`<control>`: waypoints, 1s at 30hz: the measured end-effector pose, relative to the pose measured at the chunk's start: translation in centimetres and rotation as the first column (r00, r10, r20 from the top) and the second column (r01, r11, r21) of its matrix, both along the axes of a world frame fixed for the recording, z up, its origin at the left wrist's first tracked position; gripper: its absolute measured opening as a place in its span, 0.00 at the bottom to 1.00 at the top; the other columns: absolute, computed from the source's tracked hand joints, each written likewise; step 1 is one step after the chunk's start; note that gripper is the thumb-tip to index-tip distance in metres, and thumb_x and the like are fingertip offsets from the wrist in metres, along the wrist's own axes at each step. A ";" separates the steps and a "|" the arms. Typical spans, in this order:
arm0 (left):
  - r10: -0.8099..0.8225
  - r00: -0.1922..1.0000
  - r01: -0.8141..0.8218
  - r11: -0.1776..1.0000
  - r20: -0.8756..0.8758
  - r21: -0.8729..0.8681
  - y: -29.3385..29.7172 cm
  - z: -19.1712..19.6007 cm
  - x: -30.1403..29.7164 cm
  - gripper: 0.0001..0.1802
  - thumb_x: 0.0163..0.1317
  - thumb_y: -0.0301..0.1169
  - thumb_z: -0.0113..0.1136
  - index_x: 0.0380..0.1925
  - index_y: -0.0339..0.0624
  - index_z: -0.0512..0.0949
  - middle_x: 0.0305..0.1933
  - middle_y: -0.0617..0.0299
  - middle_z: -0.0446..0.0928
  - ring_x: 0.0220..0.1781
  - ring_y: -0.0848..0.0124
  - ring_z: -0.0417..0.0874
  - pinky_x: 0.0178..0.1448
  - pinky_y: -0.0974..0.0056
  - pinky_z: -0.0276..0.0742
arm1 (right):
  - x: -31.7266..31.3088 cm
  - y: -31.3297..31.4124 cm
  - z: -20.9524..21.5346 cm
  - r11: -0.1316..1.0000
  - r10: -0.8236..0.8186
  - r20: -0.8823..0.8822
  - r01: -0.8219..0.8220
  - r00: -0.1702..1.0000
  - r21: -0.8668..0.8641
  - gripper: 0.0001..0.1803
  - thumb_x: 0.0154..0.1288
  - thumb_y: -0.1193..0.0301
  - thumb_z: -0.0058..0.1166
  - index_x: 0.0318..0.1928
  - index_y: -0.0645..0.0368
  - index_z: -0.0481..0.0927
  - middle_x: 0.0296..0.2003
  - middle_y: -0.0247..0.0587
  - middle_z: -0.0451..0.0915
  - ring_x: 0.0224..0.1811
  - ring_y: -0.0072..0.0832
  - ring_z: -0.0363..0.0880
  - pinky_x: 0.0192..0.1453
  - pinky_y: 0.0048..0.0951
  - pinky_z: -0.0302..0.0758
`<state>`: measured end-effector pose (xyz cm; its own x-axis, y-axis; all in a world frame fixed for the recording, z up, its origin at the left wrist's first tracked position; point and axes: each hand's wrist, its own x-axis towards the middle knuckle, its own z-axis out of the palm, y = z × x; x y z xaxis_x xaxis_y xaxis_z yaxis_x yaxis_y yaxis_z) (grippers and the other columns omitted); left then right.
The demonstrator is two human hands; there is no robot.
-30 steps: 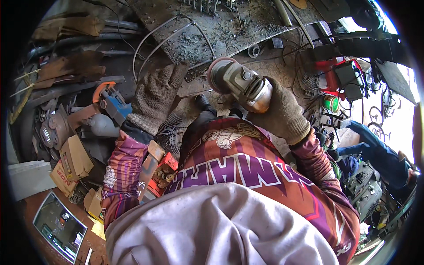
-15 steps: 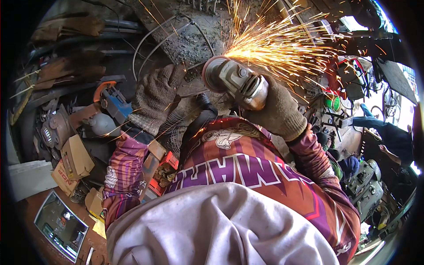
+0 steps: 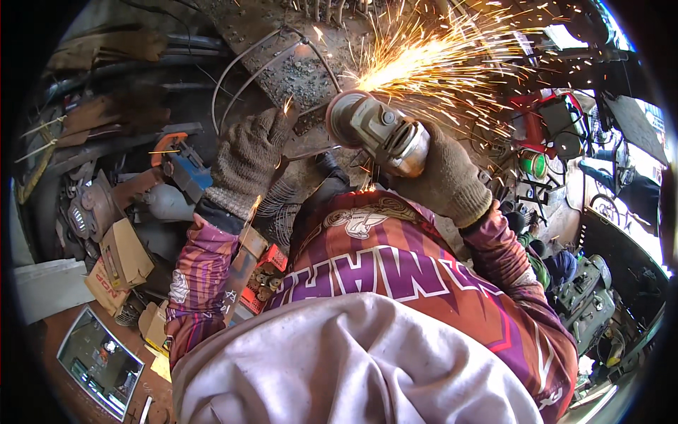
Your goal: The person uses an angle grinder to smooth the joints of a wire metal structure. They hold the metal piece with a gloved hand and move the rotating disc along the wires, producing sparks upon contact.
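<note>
My right hand [image 3: 448, 173], in a brown knitted glove, is wrapped round the body of an angle grinder [image 3: 385, 131]. The grinder's disc touches the bent metal rod frame [image 3: 272, 62] near its right end, and bright orange sparks [image 3: 431, 74] fan out to the upper right. In a matching glove, my left hand [image 3: 247, 155] is closed on the near part of the frame, left of the disc; its fingertips are partly hidden. Under the far part of the frame lies a rough, grit-covered metal plate [image 3: 300, 78].
At left are a blue tool with an orange handle [image 3: 187, 166], cardboard boxes [image 3: 126, 254] and a framed glass pane [image 3: 99, 362]. Red trays of small parts [image 3: 272, 258] sit by my left forearm. At right stand a red-framed machine [image 3: 558, 124], a grey machine [image 3: 586, 300] and another person [image 3: 558, 267].
Both hands and the grinder stay almost in place, and the sparks keep flying to the upper right. At the far right, a person in dark blue has shifted toward the edge.
</note>
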<state>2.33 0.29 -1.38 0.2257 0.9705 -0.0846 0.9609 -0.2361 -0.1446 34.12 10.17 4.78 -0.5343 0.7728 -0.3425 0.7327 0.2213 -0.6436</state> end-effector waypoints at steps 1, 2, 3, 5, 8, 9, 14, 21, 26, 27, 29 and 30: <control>-0.001 1.000 0.001 1.000 0.002 0.000 0.0 0.3 0.1 0.42 0.61 0.39 0.67 0.77 0.51 0.66 0.67 0.54 0.74 0.65 0.53 0.77 0.66 0.48 0.76 | 0.1 -0.2 0.1 0.999 -0.024 0.067 0.023 0.997 0.022 0.48 0.47 0.52 0.83 0.64 0.61 0.75 0.50 0.55 0.87 0.54 0.51 0.88 0.57 0.45 0.84; 0.006 0.995 -0.006 1.000 0.100 -0.001 0.0 0.7 0.3 0.42 0.61 0.40 0.67 0.76 0.50 0.66 0.67 0.53 0.74 0.65 0.52 0.77 0.67 0.47 0.75 | 0.1 -0.1 0.1 0.999 -0.025 0.069 0.023 0.997 0.022 0.48 0.47 0.52 0.83 0.64 0.61 0.75 0.50 0.55 0.87 0.54 0.51 0.88 0.57 0.45 0.84; 0.013 0.980 -0.012 1.000 0.197 -0.003 0.1 1.1 0.4 0.42 0.60 0.41 0.68 0.76 0.49 0.66 0.67 0.52 0.73 0.66 0.51 0.77 0.67 0.47 0.75 | 0.1 0.2 0.1 1.000 0.012 0.047 -0.013 0.999 0.011 0.49 0.48 0.51 0.82 0.65 0.61 0.74 0.50 0.55 0.87 0.54 0.51 0.88 0.57 0.45 0.84; 0.014 0.978 -0.009 1.000 0.209 -0.025 0.1 1.4 0.3 0.43 0.60 0.42 0.69 0.75 0.49 0.66 0.67 0.52 0.73 0.66 0.51 0.76 0.68 0.47 0.74 | 0.0 0.4 0.4 0.999 0.048 0.026 -0.048 0.999 0.000 0.50 0.48 0.50 0.82 0.66 0.61 0.73 0.50 0.56 0.87 0.54 0.51 0.87 0.57 0.46 0.84; 0.032 0.986 -0.022 0.998 0.166 -0.058 0.2 1.4 0.5 0.44 0.58 0.42 0.70 0.75 0.48 0.66 0.67 0.52 0.73 0.67 0.51 0.76 0.68 0.47 0.74 | -0.3 0.2 0.7 0.999 0.025 0.068 -0.022 0.997 -0.047 0.50 0.49 0.50 0.82 0.67 0.62 0.72 0.51 0.55 0.86 0.54 0.51 0.88 0.57 0.45 0.84; 0.045 0.993 -0.037 0.997 0.113 -0.072 0.2 1.4 0.6 0.45 0.58 0.41 0.71 0.76 0.49 0.66 0.67 0.52 0.73 0.67 0.51 0.76 0.68 0.47 0.74 | 0.0 0.1 0.4 0.999 0.031 0.059 -0.031 0.998 -0.012 0.49 0.49 0.51 0.82 0.66 0.62 0.73 0.51 0.55 0.86 0.54 0.51 0.88 0.57 0.45 0.84; 0.057 0.980 -0.040 0.995 0.192 -0.094 0.3 1.7 0.7 0.47 0.55 0.37 0.72 0.76 0.49 0.65 0.68 0.53 0.73 0.66 0.51 0.76 0.68 0.47 0.74 | -0.5 0.2 0.7 1.000 -0.003 0.031 0.003 1.000 -0.003 0.44 0.48 0.57 0.77 0.67 0.56 0.75 0.50 0.54 0.87 0.54 0.52 0.87 0.58 0.47 0.84; 0.054 0.978 -0.042 0.997 0.202 -0.064 0.3 1.3 0.6 0.49 0.54 0.37 0.73 0.78 0.51 0.63 0.68 0.53 0.73 0.66 0.51 0.76 0.68 0.46 0.73 | 0.2 -0.3 0.6 1.000 0.016 0.045 -0.015 0.999 -0.026 0.46 0.48 0.55 0.81 0.65 0.60 0.75 0.52 0.55 0.87 0.54 0.51 0.88 0.57 0.46 0.84; 0.054 0.981 -0.045 0.998 0.188 -0.053 0.1 1.3 0.7 0.49 0.54 0.38 0.73 0.77 0.50 0.65 0.68 0.52 0.73 0.66 0.49 0.76 0.68 0.46 0.73 | 0.7 -0.7 0.9 0.995 -0.049 -0.040 0.046 0.998 -0.091 0.43 0.47 0.58 0.78 0.64 0.57 0.76 0.50 0.54 0.88 0.55 0.52 0.87 0.59 0.48 0.83; 0.078 0.971 -0.062 0.995 0.227 -0.077 0.2 1.4 0.8 0.49 0.54 0.38 0.73 0.77 0.49 0.65 0.68 0.52 0.73 0.66 0.49 0.76 0.68 0.45 0.73 | 0.7 -0.7 1.0 0.995 -0.050 -0.039 0.046 0.998 -0.092 0.43 0.47 0.58 0.78 0.64 0.57 0.76 0.50 0.54 0.88 0.55 0.52 0.87 0.59 0.48 0.83; 0.079 0.975 -0.063 0.995 0.207 -0.083 0.1 1.3 0.7 0.49 0.53 0.38 0.74 0.77 0.49 0.65 0.68 0.52 0.73 0.66 0.49 0.76 0.68 0.45 0.73 | 0.3 -0.4 1.1 0.994 -0.050 0.038 0.053 0.998 -0.100 0.43 0.47 0.57 0.78 0.64 0.58 0.76 0.50 0.55 0.87 0.55 0.53 0.87 0.58 0.48 0.83; 0.081 0.979 -0.065 0.994 0.188 -0.089 0.1 1.3 0.7 0.49 0.52 0.37 0.74 0.76 0.49 0.65 0.68 0.51 0.73 0.66 0.48 0.76 0.68 0.45 0.73 | 0.2 -0.3 0.9 0.993 -0.051 0.036 0.054 0.998 -0.100 0.43 0.47 0.57 0.78 0.64 0.58 0.76 0.50 0.55 0.87 0.55 0.53 0.87 0.58 0.48 0.83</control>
